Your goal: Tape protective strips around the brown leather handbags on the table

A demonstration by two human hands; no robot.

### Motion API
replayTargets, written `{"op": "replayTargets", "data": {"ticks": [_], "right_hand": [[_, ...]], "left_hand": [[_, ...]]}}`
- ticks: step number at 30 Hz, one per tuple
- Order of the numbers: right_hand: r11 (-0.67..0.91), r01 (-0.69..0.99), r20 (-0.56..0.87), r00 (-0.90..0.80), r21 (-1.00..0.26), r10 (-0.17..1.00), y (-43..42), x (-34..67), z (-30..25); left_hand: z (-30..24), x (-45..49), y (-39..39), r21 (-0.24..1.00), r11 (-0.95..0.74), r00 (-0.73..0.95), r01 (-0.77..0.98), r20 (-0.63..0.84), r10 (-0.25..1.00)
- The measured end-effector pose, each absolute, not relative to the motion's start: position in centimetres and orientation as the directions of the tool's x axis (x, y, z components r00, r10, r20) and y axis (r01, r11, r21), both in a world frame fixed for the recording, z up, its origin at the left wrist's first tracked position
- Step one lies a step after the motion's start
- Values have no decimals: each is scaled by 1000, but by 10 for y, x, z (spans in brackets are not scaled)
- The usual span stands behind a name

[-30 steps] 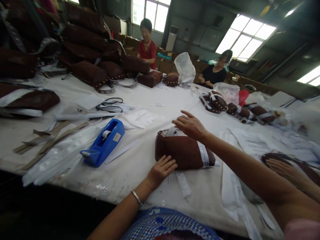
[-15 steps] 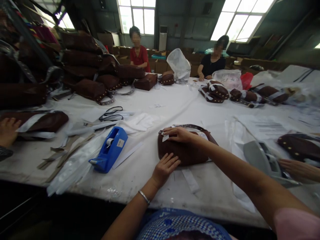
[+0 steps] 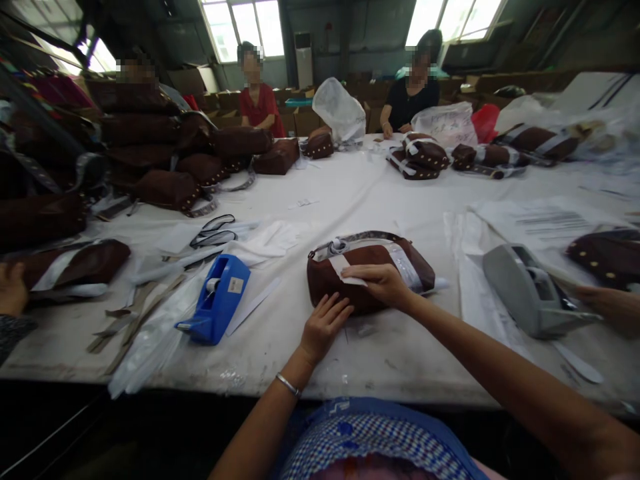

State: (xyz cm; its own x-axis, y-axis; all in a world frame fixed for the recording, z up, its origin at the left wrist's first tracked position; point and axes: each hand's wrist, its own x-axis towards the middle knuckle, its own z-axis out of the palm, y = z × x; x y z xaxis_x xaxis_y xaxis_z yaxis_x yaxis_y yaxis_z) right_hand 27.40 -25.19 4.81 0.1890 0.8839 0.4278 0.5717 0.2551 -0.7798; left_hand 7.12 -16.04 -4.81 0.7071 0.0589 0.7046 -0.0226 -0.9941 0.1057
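Note:
A dark brown handbag (image 3: 370, 263) lies on the white table (image 3: 350, 193) in front of me, with white paper strips wrapped over its strap and body. My left hand (image 3: 324, 325) lies flat against the bag's near edge, fingers stretched out. My right hand (image 3: 381, 283) rests on the bag's front, its fingers pressing a white paper strip (image 3: 345, 268) onto it.
A blue tape dispenser (image 3: 215, 308) stands to the left, a grey one (image 3: 530, 293) to the right. Brown bags are stacked at the far left (image 3: 165, 153) and lie across the back (image 3: 425, 157). Other people sit at the far side; other people's hands show at both edges (image 3: 13, 290).
My right hand has come back from reaching over the bag and now presses a white strip on its front. The bag sits more squarely before me. The view has swung left.

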Motion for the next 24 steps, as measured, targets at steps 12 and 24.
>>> {"op": "replayTargets", "data": {"ticks": [12, 24], "right_hand": [[385, 829, 551, -115, -405, 827, -281, 262, -11], [-235, 797, 358, 485, -556, 798, -368, 212, -26]], "left_hand": [[-50, 70, -163, 284, -954, 693, 92, 670, 266], [-23, 75, -146, 309, -951, 818, 17, 542, 191]]}}
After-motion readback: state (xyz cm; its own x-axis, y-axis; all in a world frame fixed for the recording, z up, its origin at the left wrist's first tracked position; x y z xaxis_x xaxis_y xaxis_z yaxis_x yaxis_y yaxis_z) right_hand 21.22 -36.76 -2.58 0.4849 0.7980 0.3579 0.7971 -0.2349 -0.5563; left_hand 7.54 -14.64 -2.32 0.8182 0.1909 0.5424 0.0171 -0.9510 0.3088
